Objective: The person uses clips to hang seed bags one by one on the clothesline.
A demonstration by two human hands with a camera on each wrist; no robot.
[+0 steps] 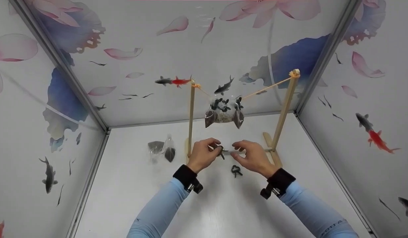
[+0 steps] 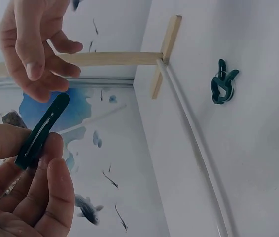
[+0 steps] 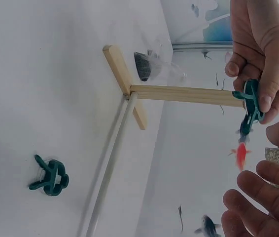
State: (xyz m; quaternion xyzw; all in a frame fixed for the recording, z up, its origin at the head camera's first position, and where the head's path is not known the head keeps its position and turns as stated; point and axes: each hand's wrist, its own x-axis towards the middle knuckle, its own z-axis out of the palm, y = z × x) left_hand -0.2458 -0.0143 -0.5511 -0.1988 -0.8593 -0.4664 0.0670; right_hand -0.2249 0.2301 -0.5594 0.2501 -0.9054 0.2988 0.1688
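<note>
My left hand [image 1: 203, 156] pinches a dark green spring clip [image 2: 43, 128] between thumb and fingers. In the right wrist view this held clip [image 3: 251, 101] shows its handle side and ring-shaped jaws. Facing it, my right hand [image 1: 254, 156] has its fingers spread and relaxed, a short gap from the clip, with nothing in it. A second green clip [image 1: 236, 171] lies on the white table below the hands. Beyond them, a clear bag of pale grains [image 1: 224, 117] hangs from an orange cord [image 1: 266, 89], with several dark clips and two small dark-filled bags [image 1: 208, 119] about it.
Two wooden posts, left [image 1: 191, 122] and right [image 1: 284, 112], hold up the cord. A white rod [image 1: 261, 151] joins their feet, behind my hands. Small bags with dark contents [image 1: 170, 154] lie left of the left post. Printed panels [image 1: 131, 82] enclose the table.
</note>
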